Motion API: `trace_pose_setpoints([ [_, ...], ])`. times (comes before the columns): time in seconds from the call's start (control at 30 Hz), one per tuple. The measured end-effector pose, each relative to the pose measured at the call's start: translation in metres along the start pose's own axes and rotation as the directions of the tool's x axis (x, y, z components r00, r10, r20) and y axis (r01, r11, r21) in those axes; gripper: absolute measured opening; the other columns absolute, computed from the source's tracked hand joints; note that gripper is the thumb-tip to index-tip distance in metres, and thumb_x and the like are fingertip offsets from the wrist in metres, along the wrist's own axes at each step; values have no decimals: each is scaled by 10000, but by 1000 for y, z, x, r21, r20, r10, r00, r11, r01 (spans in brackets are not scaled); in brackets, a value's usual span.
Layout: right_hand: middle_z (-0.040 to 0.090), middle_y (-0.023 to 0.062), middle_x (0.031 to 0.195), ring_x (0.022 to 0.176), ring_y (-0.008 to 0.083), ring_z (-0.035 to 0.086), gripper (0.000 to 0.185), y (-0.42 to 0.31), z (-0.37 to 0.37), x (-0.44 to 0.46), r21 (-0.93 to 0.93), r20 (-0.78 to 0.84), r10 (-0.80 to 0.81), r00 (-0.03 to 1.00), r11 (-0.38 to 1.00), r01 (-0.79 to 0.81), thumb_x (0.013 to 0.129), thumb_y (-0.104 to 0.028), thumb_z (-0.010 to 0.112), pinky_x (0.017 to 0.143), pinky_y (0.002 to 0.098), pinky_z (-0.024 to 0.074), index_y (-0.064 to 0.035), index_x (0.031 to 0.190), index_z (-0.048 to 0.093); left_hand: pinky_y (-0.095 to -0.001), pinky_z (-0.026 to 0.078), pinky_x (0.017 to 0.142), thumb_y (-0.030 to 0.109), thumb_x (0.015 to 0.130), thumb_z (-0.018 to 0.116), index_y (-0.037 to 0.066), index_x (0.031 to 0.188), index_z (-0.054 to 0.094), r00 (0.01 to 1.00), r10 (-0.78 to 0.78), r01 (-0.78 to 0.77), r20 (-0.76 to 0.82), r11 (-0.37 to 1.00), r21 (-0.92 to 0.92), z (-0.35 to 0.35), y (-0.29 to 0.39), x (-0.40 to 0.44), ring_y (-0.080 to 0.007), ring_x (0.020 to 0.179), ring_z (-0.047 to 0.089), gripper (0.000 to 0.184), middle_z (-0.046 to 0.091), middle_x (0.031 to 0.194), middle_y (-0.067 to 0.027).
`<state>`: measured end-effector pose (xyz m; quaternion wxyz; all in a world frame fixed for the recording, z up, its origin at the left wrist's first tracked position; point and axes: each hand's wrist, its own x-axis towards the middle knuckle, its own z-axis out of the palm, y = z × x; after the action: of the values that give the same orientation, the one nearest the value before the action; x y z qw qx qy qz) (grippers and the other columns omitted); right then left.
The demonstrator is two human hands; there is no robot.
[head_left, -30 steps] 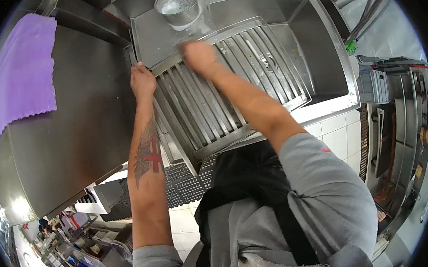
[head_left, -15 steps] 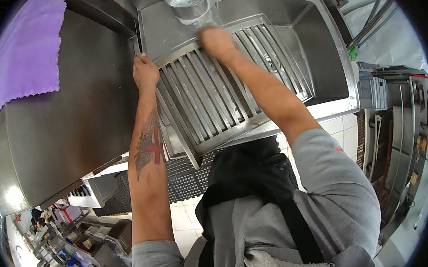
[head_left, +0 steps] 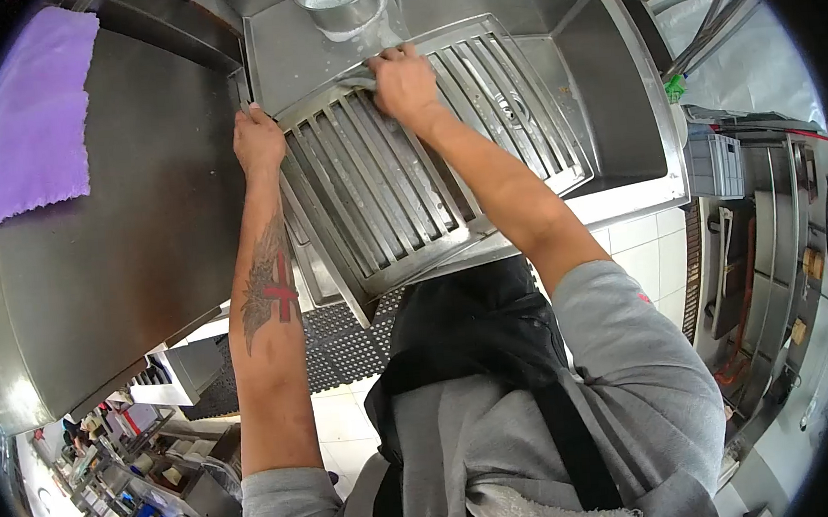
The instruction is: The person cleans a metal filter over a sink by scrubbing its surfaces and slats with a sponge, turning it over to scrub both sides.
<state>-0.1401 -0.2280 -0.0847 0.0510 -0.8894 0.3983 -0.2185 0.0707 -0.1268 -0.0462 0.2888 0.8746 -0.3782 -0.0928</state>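
Note:
A slatted metal hood filter (head_left: 371, 187) lies tilted across the sink, its near left corner jutting past the front edge. My left hand (head_left: 259, 140) is closed around the filter's far left corner. On the filter's far rim, my right hand (head_left: 406, 84) presses a greyish scrubbing pad (head_left: 359, 82), mostly covered by the fingers. Behind that hand stands a round metal pot (head_left: 337, 3) with soapy water in it, suds around its base.
The sink basin (head_left: 619, 100) opens to the right of the filter. At left is a steel counter (head_left: 140, 182) with a purple cloth (head_left: 30, 122) on it. A grey crate (head_left: 715, 165) and shelving stand at right. A black mat (head_left: 343, 345) covers part of the floor.
My right hand, blurred before, has shifted slightly along the filter's far rim, and the pad beneath it now shows. The whole view has shifted a little; my left hand keeps its hold.

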Motion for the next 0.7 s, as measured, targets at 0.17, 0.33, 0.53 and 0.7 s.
trace_pose_setpoints([
  [0.17,711,138,1125,1115,321,648,250,10,-23,6,-49,273,-233,933,966,256,758,-198,753,963,412,537,-49,958,760,-519,451,1029,390,1064,379,-125,1250,575,998,68,-69,14,994,83,9,-18,14,-509,1184,582,581,618,1244,-360],
  [0.33,709,104,1157,1119,297,649,250,-6,14,1,1,57,-407,912,913,408,898,-206,596,986,411,525,-59,1027,752,-518,451,1034,396,1062,377,-122,1255,576,997,71,-68,-25,991,113,10,-20,17,-506,1192,581,588,627,1227,-359],
  [0.53,720,75,1139,1122,265,657,279,1,15,-8,-62,83,-511,856,854,516,942,-189,528,955,399,515,-95,1106,734,-527,461,1009,391,1059,382,-115,1196,597,998,61,-60,-16,994,94,9,-17,13,-511,1149,601,567,641,1177,-362],
  [0.7,741,162,1075,1066,299,681,289,-33,10,-10,-155,112,371,922,923,-352,912,-192,562,941,436,494,-8,1046,739,-529,458,997,379,1060,387,-126,1201,594,999,53,-53,-1,995,85,4,-5,5,-518,1136,600,564,636,1179,-368],
])
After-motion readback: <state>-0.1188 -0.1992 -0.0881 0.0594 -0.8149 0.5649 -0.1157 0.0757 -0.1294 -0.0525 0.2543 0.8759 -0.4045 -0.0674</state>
